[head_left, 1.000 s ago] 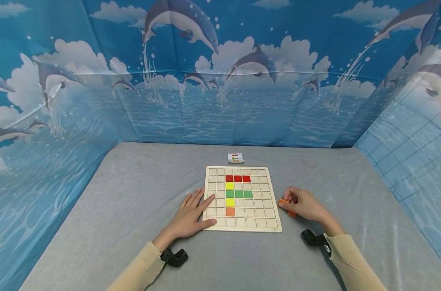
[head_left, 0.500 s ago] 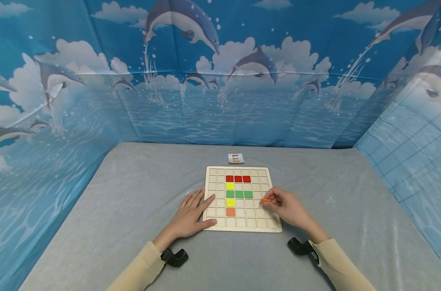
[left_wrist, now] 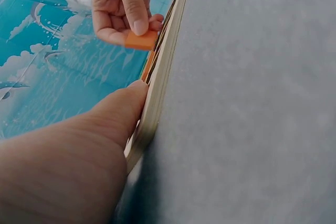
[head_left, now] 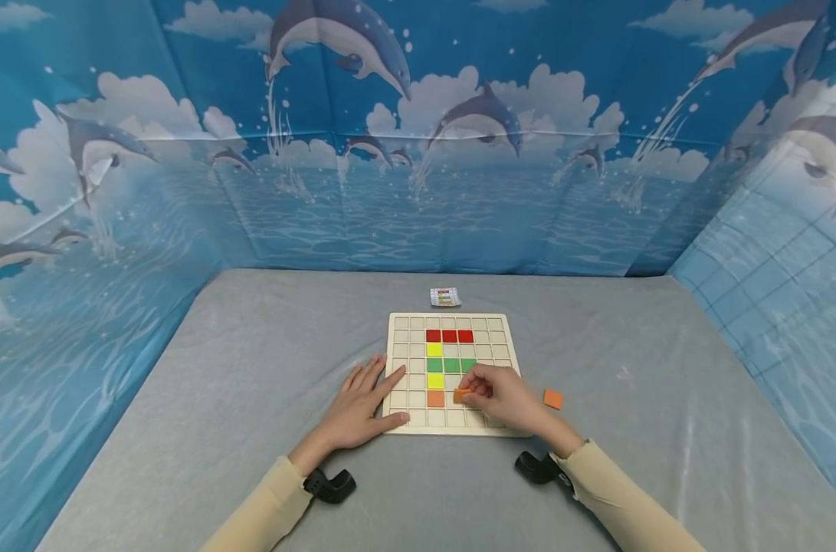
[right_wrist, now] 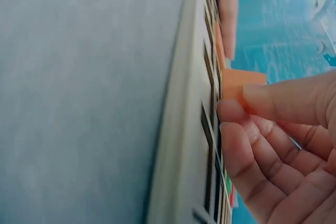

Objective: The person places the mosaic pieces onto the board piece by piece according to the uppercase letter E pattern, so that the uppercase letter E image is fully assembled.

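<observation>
A wooden grid board point(head_left: 404, 420) lies on the table with coloured square tiles set in some cells. My right hand point(head_left: 502, 395) pinches an orange tile point(right_wrist: 239, 83) between thumb and fingers, close over the board just right of a seated orange tile point(head_left: 435, 399). In the left wrist view the pinched tile is tilted on edge above the grid. My left hand point(head_left: 358, 406) rests spread on the board's left edge, thumb and index finger over the rim. Red tiles point(head_left: 449, 336), green tiles point(head_left: 451, 366) and a yellow tile point(head_left: 434, 381) fill other cells.
One loose orange tile point(head_left: 552, 399) lies on the grey table point(head_left: 252, 368) to the right of the board. Behind the board is a small card point(head_left: 445, 297) printed with a coloured grid pattern. A dolphin-print curtain point(head_left: 418, 207) encloses the table's back and sides.
My right hand has picked up an orange tile beside the board and carried it left over the grid. A second orange tile now shows uncovered on the table. The left hand stays put.
</observation>
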### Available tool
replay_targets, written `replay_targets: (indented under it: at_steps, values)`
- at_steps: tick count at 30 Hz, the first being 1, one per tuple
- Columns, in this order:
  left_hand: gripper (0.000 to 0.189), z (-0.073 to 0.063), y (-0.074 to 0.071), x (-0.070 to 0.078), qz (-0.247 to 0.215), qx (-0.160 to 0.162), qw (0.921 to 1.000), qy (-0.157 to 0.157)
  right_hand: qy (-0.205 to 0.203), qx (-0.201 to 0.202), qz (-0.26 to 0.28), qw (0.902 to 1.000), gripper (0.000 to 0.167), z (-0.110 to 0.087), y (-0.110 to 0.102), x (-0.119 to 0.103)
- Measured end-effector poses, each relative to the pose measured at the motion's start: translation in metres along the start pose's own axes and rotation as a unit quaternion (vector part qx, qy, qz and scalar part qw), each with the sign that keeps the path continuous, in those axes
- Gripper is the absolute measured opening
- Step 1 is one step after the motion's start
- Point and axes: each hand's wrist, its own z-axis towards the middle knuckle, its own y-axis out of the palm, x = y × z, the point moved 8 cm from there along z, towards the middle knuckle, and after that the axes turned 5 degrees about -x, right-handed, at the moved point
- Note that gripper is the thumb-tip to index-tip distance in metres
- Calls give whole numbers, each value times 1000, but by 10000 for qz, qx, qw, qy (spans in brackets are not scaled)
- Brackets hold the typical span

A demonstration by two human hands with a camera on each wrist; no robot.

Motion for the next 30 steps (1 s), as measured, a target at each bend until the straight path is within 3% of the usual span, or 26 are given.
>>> replay_targets:
  at_steps: [11, 30]
  values:
    - [74, 1, -3, -1, 45, 14, 10000, 6, 255, -58, -324, 9991, 11, 11, 7, -2]
    - [75, -1, -1, -1, 74, -153, 9998, -97, 335, 66, -1300, 9909, 15, 1, 7, -6]
